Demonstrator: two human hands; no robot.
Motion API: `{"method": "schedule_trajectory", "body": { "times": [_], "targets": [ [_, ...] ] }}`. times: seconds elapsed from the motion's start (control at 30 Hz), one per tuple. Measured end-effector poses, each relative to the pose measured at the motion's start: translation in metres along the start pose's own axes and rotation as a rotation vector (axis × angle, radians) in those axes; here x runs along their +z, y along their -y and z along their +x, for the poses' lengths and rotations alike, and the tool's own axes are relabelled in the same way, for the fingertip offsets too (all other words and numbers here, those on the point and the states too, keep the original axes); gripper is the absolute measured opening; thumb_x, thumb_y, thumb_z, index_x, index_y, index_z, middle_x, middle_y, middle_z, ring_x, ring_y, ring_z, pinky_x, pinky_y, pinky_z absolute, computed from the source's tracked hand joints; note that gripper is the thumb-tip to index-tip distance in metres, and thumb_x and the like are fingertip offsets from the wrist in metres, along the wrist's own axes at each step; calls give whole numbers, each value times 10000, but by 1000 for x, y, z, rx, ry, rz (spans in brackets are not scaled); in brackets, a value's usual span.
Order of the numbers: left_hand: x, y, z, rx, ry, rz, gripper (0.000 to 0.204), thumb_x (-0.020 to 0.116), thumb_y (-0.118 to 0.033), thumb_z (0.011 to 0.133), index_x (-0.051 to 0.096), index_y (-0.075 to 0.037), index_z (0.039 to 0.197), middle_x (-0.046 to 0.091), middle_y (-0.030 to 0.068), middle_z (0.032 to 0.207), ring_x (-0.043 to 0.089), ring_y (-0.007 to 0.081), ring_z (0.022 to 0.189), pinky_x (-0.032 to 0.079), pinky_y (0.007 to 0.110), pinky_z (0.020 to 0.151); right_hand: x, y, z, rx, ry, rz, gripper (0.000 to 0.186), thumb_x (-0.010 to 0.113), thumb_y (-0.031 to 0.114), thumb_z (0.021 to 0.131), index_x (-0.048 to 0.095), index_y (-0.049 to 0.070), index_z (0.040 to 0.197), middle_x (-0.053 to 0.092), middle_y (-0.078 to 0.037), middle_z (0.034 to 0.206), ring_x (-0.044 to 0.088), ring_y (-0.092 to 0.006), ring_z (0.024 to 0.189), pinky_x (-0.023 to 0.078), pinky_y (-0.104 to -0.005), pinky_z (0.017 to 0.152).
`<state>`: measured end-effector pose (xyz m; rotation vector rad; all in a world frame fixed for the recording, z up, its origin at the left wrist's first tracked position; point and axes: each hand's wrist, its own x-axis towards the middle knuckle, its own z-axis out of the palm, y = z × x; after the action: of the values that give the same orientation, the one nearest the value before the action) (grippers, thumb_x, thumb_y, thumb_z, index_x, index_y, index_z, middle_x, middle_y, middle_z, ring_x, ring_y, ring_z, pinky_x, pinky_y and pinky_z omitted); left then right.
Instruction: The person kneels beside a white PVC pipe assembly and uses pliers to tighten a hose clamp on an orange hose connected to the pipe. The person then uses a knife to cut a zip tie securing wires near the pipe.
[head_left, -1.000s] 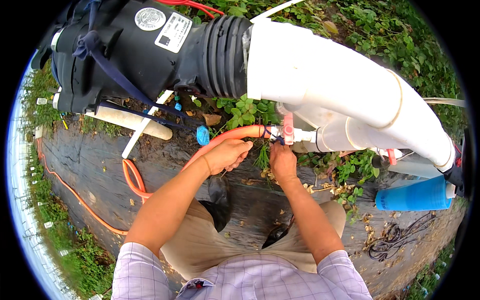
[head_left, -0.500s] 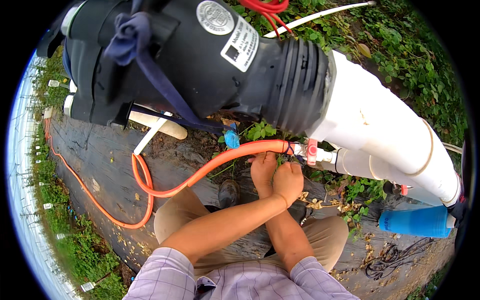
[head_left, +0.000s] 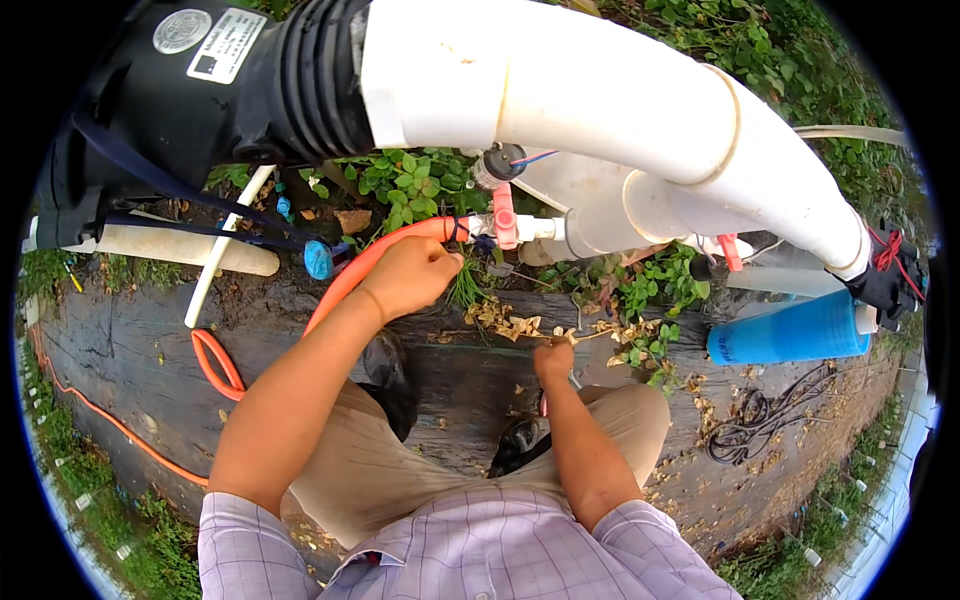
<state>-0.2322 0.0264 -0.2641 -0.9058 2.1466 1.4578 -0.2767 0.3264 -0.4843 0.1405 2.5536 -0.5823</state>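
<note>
Head view: showing orange hose (head_left: 350, 280) already joined beside red-handled valve (head_left: 504, 212), showing dark tie (head_left: 460, 230) already wrapped around hose end; not showing clearly what is left. Clenching left hand (head_left: 418, 275) just below hose end, overlapping hose in view; not revealing whether touching it or pinching anything. Clenching right hand (head_left: 553, 360) lower, well apart from hose, over dark ground sheet (head_left: 460, 352); maybe gripping something, but hiding it too much to tell.
</note>
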Motion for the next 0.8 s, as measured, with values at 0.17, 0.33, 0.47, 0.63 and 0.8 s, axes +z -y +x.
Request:
{"method": "schedule_trajectory", "body": {
  "times": [0.17,0.33,0.47,0.63,0.8],
  "targets": [
    [-18,-15,-5,109,-76,346,335,586,-294,893,672,29,878,631,159,694,619,267,646,474,385,654,4,-87,21,480,43,-261,385,675,186,755,618,-79,1028,652,-283,1076,645,-384,1032,524,-410,887],
    [-22,7,-9,0,42,417,342,576,-315,907,680,9,948,661,170,786,642,291,773,482,394,738,18,-80,1,299,294,-386,578,711,167,759,457,-23,1243,602,-249,1196,603,-365,1122,508,-436,923],
    [-24,10,-9,10,50,367,340,576,-326,911,685,-4,933,665,166,852,637,282,839,473,396,775,15,-84,14,284,258,-442,591,726,185,792,416,54,1278,596,-203,1195,604,-376,1102,519,-457,907],
    [-24,8,-18,33,138,317,489,577,-362,927,604,27,1221,673,175,1102,633,268,1043,468,348,913,17,-75,5,281,265,-421,626,725,143,782,378,51,1294,592,-242,1173,610,-384,1084,523,-444,904],
    [-37,-4,-21,34,83,276,464,597,-348,922,617,31,1190,670,162,1102,627,254,1039,471,358,908,15,-76,11,165,335,-454,658,721,159,777,361,24,1312,600,-271,1158,626,-380,1067,532,-456,876]
  ]
}}
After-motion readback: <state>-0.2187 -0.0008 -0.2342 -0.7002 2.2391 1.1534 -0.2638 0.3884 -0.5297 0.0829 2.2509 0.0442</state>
